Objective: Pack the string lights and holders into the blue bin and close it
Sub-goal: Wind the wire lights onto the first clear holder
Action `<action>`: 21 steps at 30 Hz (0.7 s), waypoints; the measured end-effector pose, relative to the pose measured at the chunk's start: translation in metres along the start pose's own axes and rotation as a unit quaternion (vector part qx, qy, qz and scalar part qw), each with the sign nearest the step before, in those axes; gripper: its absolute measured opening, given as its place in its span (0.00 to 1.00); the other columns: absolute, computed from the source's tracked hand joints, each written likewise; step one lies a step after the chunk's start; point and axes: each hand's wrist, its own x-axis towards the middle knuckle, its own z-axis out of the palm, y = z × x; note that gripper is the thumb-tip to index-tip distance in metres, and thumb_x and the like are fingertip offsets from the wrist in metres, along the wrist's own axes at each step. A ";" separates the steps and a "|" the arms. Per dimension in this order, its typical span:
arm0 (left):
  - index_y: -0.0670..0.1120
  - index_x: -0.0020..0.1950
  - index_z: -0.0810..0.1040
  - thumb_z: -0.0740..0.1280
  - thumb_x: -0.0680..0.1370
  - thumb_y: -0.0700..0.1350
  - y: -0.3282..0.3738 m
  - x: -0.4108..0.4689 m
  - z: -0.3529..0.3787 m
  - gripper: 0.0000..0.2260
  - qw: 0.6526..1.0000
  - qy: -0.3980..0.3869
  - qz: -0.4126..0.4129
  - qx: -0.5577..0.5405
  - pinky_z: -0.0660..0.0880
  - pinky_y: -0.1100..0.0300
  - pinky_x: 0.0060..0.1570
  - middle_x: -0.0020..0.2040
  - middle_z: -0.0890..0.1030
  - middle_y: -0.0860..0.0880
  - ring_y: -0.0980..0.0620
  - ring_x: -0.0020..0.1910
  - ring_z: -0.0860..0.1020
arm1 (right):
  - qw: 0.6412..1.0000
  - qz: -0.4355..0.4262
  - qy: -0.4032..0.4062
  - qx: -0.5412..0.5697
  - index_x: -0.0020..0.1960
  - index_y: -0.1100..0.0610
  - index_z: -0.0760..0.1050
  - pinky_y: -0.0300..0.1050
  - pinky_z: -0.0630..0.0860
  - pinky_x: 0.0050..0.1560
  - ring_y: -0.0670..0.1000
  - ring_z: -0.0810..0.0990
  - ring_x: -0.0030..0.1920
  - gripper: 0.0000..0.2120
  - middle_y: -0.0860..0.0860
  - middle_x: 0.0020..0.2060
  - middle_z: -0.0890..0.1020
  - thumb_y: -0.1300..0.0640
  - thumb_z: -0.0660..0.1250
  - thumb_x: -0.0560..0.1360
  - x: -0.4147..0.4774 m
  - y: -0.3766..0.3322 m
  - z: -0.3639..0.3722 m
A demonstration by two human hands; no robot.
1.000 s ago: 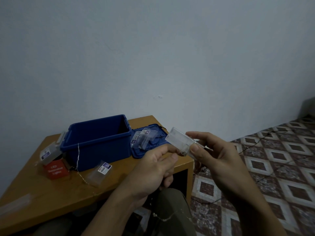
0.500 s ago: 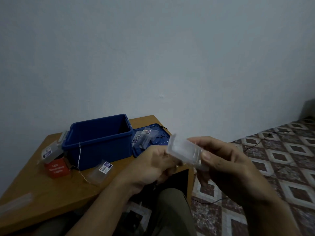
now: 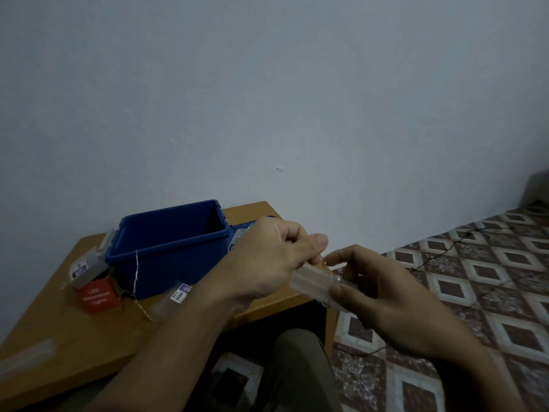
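Holder [image 3: 315, 282] of clear plastic looks light, stiff and a little slick, and would likely crack under a hard squeeze, so its short ends seem the safest hold. It is held in the air between both hands, just off the near right corner of the counter [image 3: 74, 337]. The left hand [image 3: 267, 263] curls onto its left end, and the right hand [image 3: 386, 298] pinches its right end with thumb and fingers. The open blue bin [image 3: 172, 272] stands nearby to the left, with a thin string light [image 3: 136, 272] draped over its front wall.
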 end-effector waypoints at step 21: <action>0.47 0.54 0.82 0.63 0.83 0.45 -0.019 -0.032 0.019 0.08 0.986 0.094 -0.025 -0.137 0.61 0.65 0.25 0.26 0.68 0.55 0.59 0.23 0.62 | 0.956 -0.091 0.131 0.245 0.60 0.47 0.80 0.47 0.79 0.36 0.57 0.80 0.32 0.14 0.59 0.36 0.76 0.57 0.68 0.76 0.008 -0.012 0.023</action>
